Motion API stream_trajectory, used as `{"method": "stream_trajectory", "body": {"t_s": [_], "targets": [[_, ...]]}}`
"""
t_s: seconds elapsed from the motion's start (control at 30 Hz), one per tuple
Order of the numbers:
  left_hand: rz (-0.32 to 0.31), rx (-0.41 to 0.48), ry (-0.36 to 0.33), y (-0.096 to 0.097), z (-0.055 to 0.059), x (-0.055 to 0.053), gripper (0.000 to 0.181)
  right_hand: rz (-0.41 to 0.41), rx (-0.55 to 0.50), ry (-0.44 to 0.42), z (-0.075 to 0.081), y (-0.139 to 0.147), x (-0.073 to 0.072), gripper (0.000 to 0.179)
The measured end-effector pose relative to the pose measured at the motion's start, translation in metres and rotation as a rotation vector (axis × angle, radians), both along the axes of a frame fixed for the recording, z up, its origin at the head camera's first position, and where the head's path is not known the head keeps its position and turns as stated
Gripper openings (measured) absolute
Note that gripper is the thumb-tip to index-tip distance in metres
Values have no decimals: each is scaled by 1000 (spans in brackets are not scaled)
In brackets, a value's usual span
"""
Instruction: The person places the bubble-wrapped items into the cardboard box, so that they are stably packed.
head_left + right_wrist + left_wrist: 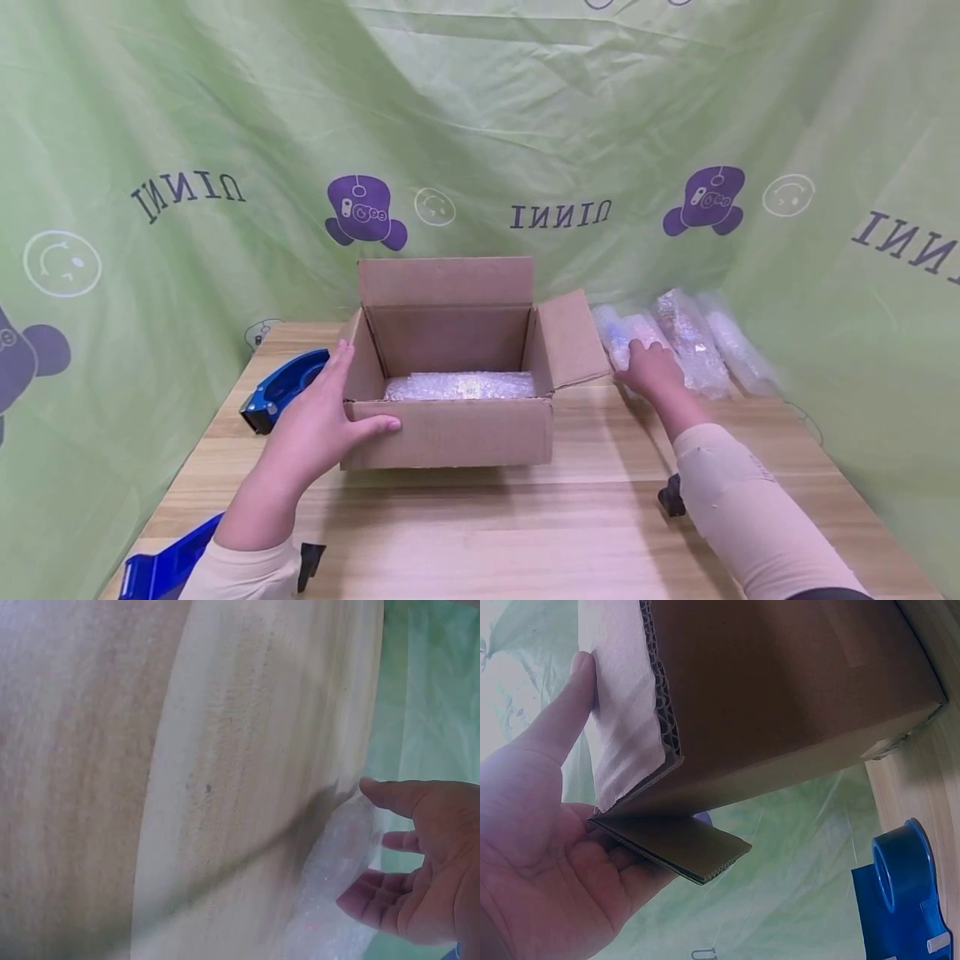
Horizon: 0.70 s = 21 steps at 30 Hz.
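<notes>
Soft, even light fills the head view. A pale sheen whitens the counter [517, 542] in front of the box [450, 437], and a soft shadow lies along its near foot; small glints catch on the bubble-wrapped packs [693, 346] to its right. The green cloth [465, 150] behind the box brightens in patches, its lettering [906, 242] slanted and stretched far right of the box. In the left wrist view the box is dim, the cloth beyond washed out. The right wrist view is hazy, a blurred shadow slanting over the counter right of the box.
</notes>
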<state>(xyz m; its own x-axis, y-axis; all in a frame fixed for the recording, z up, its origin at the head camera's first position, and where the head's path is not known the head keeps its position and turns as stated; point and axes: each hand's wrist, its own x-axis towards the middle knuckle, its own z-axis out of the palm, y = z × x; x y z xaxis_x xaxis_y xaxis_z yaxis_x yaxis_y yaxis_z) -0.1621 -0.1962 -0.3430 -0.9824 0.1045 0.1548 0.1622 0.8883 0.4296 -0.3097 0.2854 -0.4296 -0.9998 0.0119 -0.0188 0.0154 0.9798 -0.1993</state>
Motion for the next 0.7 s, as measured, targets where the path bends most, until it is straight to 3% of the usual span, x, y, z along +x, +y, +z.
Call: {"method": "stream_trajectory", "body": {"t_s": [0.43,0.7], "targets": [[-2,3,-23,1,-1,-2,130,20,-59,-45,9,8,-1,70],[0,4,-14,0,0,-1,129,53,-145,-42,37,11,2,69]]}}
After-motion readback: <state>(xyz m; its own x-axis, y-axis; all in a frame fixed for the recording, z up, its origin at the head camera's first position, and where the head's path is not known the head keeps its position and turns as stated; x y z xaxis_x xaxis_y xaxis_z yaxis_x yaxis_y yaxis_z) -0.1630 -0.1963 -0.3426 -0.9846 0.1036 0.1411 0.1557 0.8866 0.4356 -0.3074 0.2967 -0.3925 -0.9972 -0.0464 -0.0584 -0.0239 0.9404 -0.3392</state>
